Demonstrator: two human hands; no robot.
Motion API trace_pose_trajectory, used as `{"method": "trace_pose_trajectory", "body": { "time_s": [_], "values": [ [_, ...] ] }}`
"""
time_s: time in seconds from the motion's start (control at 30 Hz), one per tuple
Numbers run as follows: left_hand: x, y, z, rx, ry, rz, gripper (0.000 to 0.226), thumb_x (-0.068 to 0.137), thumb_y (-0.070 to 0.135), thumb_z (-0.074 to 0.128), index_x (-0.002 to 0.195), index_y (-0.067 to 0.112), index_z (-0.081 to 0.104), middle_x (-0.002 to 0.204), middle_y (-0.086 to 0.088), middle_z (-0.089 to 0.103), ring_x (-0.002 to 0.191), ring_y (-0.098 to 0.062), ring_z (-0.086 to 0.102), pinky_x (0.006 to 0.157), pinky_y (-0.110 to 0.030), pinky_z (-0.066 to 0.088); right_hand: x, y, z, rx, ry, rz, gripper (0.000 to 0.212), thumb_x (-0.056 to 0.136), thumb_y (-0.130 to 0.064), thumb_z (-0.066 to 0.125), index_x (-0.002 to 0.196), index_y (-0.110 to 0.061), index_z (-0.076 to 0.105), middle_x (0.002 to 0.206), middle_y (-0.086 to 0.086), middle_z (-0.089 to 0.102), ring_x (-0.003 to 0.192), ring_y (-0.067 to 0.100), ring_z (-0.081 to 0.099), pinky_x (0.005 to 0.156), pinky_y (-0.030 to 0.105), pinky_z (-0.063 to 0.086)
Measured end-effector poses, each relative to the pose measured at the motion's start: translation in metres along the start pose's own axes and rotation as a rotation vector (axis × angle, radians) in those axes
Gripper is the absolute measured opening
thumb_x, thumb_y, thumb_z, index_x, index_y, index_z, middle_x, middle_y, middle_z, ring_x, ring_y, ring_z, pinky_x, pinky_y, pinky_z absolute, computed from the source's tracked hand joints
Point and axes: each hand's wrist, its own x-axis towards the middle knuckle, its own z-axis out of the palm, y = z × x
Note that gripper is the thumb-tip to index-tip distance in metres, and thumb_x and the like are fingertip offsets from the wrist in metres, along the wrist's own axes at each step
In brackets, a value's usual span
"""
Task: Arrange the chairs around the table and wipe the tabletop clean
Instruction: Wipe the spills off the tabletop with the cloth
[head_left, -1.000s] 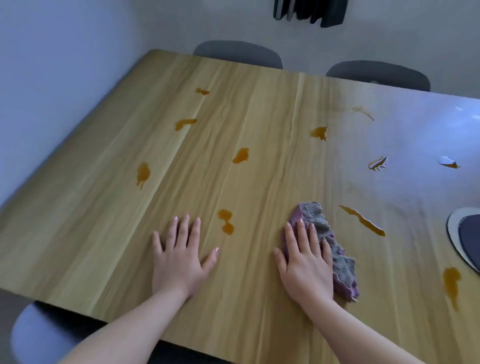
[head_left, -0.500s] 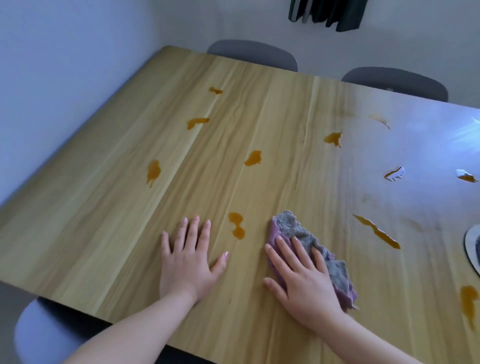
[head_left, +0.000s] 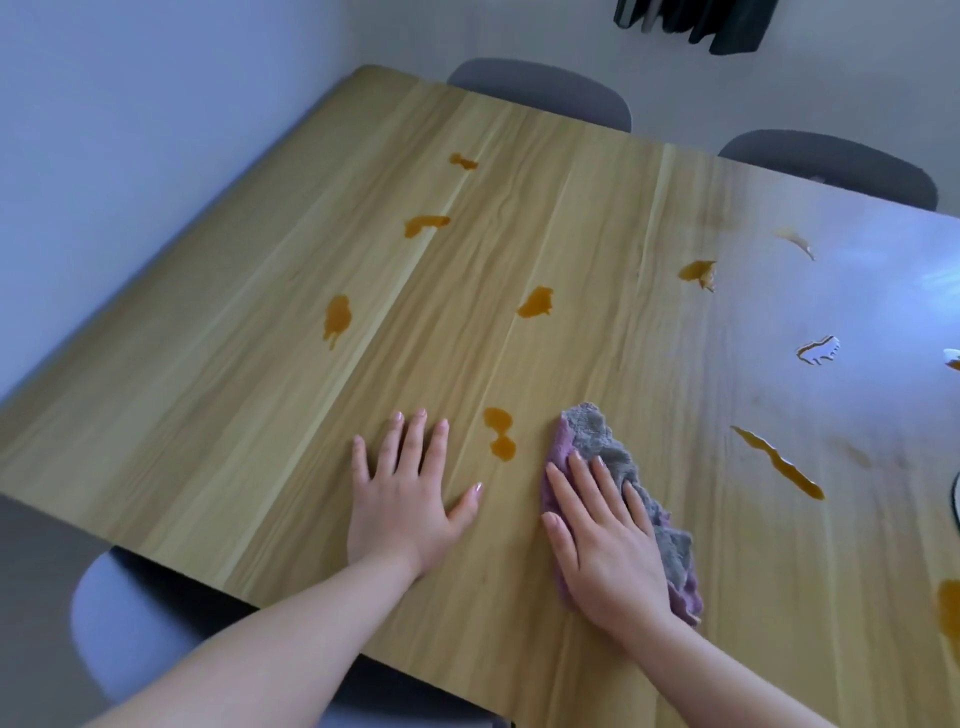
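A light wooden table (head_left: 260, 395) carries several orange-brown spills. My right hand (head_left: 605, 540) presses flat, fingers straight, on a grey and purple cloth (head_left: 608, 447) near the front edge. The nearest spill (head_left: 500, 432) lies just left of the cloth, between my two hands. Flat on the bare wood rests my left hand (head_left: 408, 493), fingers spread, holding nothing. Two grey chairs (head_left: 540, 91) (head_left: 831, 161) stand tucked in at the far side. A third grey chair (head_left: 135, 629) sits under the near edge at the lower left.
Other spills include a long streak (head_left: 779, 462) to the right, blots (head_left: 535, 302) (head_left: 336, 318) (head_left: 426, 224) across the middle and left, and one (head_left: 949, 608) at the right edge. A wall runs along the table's left side. Dark items (head_left: 691, 18) hang on the far wall.
My right hand has slid the cloth leftward toward the nearest spill, turning its fingers to the upper left. My left hand has stayed flat in place.
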Motion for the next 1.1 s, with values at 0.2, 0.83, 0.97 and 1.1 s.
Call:
{"method": "trace_pose_trajectory", "body": {
  "time_s": [0.2, 0.83, 0.97, 1.1],
  "values": [
    [-0.002, 0.001, -0.005, -0.015, -0.074, -0.001, 0.090, 0.073, 0.067, -0.006, 0.151, 0.025, 0.003, 0.160, -0.001, -0.001, 0.147, -0.022, -0.004, 0.115, -0.051, -0.004, 0.066, 0.018, -0.025, -0.079, 0.082, 0.078, 0.056, 0.089, -0.061, 0.015, 0.139, -0.045, 0.035, 0.148, -0.007, 0.032, 0.133, 0.021, 0.026, 0.103, 0.035, 0.015],
    [0.023, -0.068, -0.008, 0.129, -0.085, 0.331, 0.085, 0.074, 0.073, 0.005, 0.150, 0.034, 0.009, 0.160, 0.004, 0.005, 0.147, -0.019, 0.002, 0.111, -0.063, 0.003, 0.079, -0.037, -0.016, 0.179, 0.063, 0.258, 0.054, 0.099, -0.032, 0.017, 0.152, -0.023, 0.008, 0.160, -0.003, -0.001, 0.148, 0.014, -0.005, 0.119, 0.030, -0.006],
    [0.020, -0.069, -0.003, 0.084, -0.034, 0.310, 0.080, 0.078, 0.069, 0.029, 0.138, 0.020, 0.048, 0.144, -0.003, 0.046, 0.136, -0.025, 0.040, 0.101, -0.065, 0.023, 0.032, -0.049, 0.001, 0.049, 0.077, -0.047, 0.066, 0.089, -0.043, 0.022, 0.143, -0.011, 0.040, 0.151, 0.007, 0.034, 0.140, 0.022, 0.030, 0.113, 0.030, 0.009],
    [0.023, -0.069, -0.002, 0.053, -0.003, 0.298, 0.081, 0.079, 0.069, 0.024, 0.143, 0.022, 0.039, 0.150, -0.001, 0.037, 0.141, -0.021, 0.030, 0.106, -0.059, 0.007, 0.062, -0.015, -0.010, 0.005, 0.110, 0.056, 0.063, 0.092, -0.041, 0.026, 0.145, -0.009, 0.036, 0.153, 0.013, 0.029, 0.142, 0.027, 0.027, 0.116, 0.034, 0.012]
  ]
}}
